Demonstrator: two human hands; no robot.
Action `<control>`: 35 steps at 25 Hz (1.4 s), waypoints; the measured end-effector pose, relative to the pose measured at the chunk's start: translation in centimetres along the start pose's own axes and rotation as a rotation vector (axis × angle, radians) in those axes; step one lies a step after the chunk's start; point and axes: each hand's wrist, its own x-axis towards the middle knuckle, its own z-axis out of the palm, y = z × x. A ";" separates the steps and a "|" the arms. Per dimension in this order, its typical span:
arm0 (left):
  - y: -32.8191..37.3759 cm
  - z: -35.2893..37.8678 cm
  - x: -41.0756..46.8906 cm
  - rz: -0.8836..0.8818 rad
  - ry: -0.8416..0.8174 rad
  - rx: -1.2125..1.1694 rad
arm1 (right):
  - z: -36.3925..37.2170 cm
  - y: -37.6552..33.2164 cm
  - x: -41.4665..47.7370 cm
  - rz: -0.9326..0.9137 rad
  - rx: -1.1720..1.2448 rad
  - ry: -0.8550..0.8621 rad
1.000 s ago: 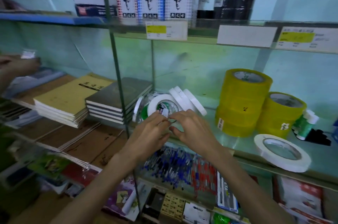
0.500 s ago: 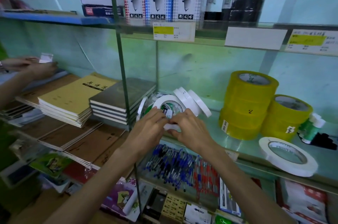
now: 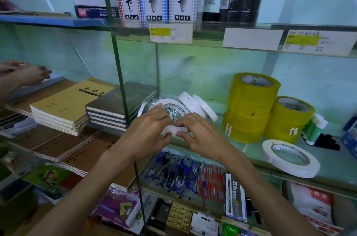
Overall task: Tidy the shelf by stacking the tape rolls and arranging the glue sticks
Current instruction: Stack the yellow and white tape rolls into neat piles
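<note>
On the glass shelf point(image 3: 338, 168), my left hand point(image 3: 148, 129) and my right hand point(image 3: 201, 133) both grip a white tape roll point(image 3: 172, 118) that stands on edge, partly wrapped in clear plastic. More white tape rolls point(image 3: 199, 106) lean on edge just behind it. One white roll point(image 3: 290, 157) lies flat near the shelf's front edge at the right. Two stacks of yellow tape rolls point(image 3: 249, 108) stand beyond it. Green-and-white glue sticks point(image 3: 314, 129) lie at the far right, partly hidden.
Piles of notebooks point(image 3: 65, 106) fill the shelf to the left, past a glass divider point(image 3: 119, 73). Another person's hands point(image 3: 23, 73) rest there. Pens point(image 3: 179, 176) lie on the lower shelf. Boxes point(image 3: 154, 6) and price labels point(image 3: 171, 32) line the upper shelf.
My hands have closed more tightly around the upright white roll and shifted a little lower on it. The other person's hands moved further in over the notebooks.
</note>
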 end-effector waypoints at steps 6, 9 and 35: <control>1.3 -1.6 -0.2 0.000 -0.013 -0.024 | -1.2 -0.8 -1.5 -0.015 0.004 0.012; 1.6 -2.2 0.0 0.028 -0.015 -0.053 | -2.0 -1.1 -2.1 -0.014 0.005 0.036; -0.2 2.5 -1.2 -0.186 0.131 -0.060 | -1.2 0.5 -2.7 0.079 -0.134 0.040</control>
